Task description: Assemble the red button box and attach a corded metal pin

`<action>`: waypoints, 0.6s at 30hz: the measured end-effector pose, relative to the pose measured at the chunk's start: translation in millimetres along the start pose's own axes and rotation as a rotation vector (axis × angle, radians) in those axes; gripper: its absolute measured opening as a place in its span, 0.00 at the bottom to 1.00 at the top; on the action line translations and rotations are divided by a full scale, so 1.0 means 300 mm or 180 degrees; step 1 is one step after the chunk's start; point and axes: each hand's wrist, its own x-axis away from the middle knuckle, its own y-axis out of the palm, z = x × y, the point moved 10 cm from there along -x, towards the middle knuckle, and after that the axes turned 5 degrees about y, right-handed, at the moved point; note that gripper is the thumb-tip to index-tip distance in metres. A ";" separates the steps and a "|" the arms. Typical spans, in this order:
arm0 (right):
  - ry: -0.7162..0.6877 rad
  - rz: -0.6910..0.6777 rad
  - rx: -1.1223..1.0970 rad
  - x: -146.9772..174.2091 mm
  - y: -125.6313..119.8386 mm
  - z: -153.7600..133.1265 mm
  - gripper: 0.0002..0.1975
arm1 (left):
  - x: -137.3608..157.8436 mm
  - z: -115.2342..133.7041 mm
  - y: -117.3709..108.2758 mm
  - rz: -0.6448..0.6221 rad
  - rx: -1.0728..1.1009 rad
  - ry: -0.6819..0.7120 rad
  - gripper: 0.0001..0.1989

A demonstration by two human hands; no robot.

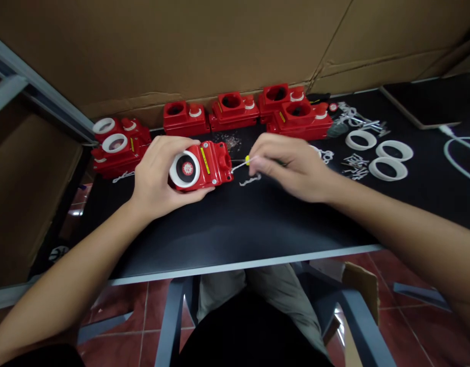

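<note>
Red box (pixel 204 165) with white collar (pixel 174 176) sits in the left hand (pixel 156 173), fingers wrapped round its left end, over the black surface (pixel 219 234) (can't tell if touching). White cord (pixel 239 166) runs from box's right end to the right hand (pixel 286 165), fingers pinching it beside a yellow bit (pixel 247 160) (blurry). Loose chain (pixel 250 180) just right of box, two units (pixel 123 159) left, four more (pixel 235 121) behind. Well right of box: loose rings (pixel 388 177), screws (pixel 355 166).
</note>
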 end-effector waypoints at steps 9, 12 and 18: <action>0.0650 -0.0011 0.0522 -0.019 -0.075 0.119 0.21 | 0.017 -0.040 0.001 -0.0076 -0.0191 -0.0335 0.35; 0.0541 -0.0335 0.0726 -0.020 -0.030 0.113 0.16 | 0.016 -0.032 0.004 -0.0098 -0.0202 -0.0297 0.35; 0.0338 -0.0811 0.0677 -0.001 -0.002 0.096 0.14 | 0.009 -0.048 0.020 -0.0153 -0.0162 -0.0253 0.35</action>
